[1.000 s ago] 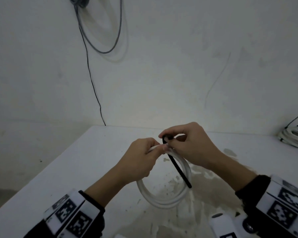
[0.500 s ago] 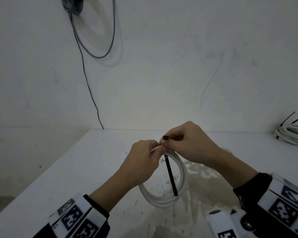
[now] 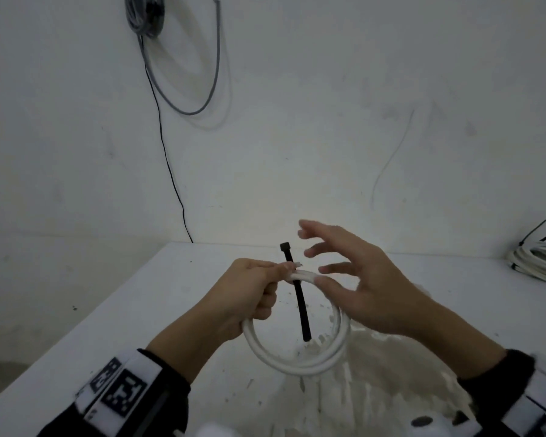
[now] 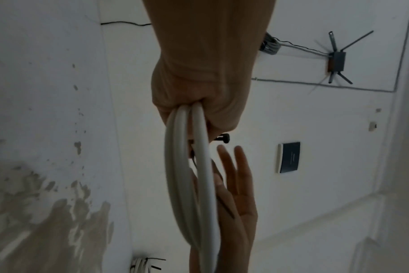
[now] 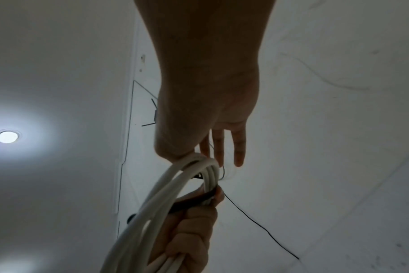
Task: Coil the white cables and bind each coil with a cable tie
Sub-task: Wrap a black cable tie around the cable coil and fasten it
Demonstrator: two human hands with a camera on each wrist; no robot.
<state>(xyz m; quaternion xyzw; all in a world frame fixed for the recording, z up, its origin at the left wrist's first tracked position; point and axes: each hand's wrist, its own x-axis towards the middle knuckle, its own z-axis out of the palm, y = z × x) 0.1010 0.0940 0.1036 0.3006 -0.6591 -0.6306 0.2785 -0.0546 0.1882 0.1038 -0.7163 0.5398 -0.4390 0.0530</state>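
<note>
A white cable coil hangs above the table, gripped at its upper left by my left hand. A black cable tie stands straight across the coil's top, its head up, pinned against the coil under my left thumb. My right hand hovers just right of the tie with fingers spread, its lowest fingertip touching the coil. In the left wrist view the coil runs down from my fist, with the right hand's fingers beside it. In the right wrist view the coil and tie sit in my left fist.
A bound white coil with black tie tails lies at the table's far right edge. The white table is stained in the middle. Grey cables hang on the wall behind. A router is mounted on the wall.
My right hand has let go of the tie's head and opened its fingers. The tie now stands straight, head upward, held only by my left hand.
</note>
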